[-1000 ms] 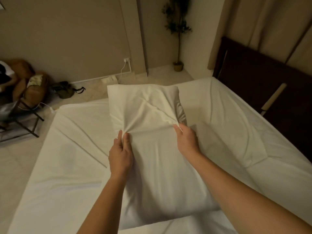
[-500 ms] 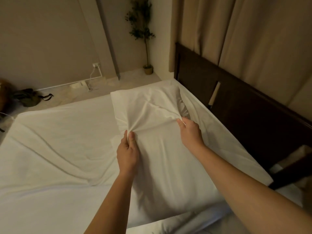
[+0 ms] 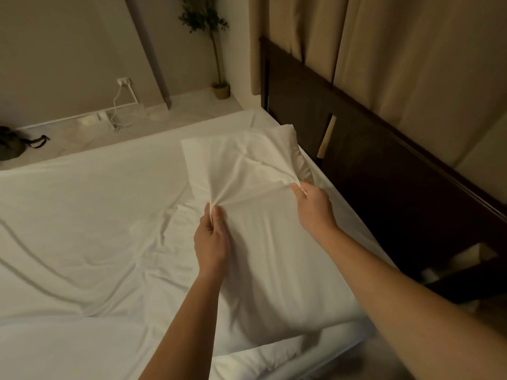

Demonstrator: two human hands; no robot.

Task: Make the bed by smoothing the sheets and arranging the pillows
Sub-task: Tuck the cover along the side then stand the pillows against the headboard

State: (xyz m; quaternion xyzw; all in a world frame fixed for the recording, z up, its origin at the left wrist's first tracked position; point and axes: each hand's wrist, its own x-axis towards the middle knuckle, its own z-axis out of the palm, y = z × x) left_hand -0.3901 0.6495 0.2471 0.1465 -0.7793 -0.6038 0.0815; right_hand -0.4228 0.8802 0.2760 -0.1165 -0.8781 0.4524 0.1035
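Observation:
A white pillow point(image 3: 277, 259) in a loose case lies lengthwise on the bed, close to the dark headboard point(image 3: 384, 171). My left hand point(image 3: 211, 239) pinches the case fabric at the pillow's left side, about halfway along. My right hand point(image 3: 314, 207) grips the case at the right side, where the fabric bunches into folds. The far end of the pillow puffs up near the headboard. A wrinkled white sheet point(image 3: 82, 229) covers the mattress to the left, with long creases running across it.
Beige curtains point(image 3: 397, 50) hang behind the headboard. A potted plant point(image 3: 216, 50) stands in the far corner. A wall socket with a white cable point(image 3: 120, 100) and a dark bag point(image 3: 13, 144) lie on the floor beyond the bed's far edge.
Both hands have kept their grip while the pillow moved right, toward the headboard. My view has swung right, so the luggage at the left has dropped out of sight.

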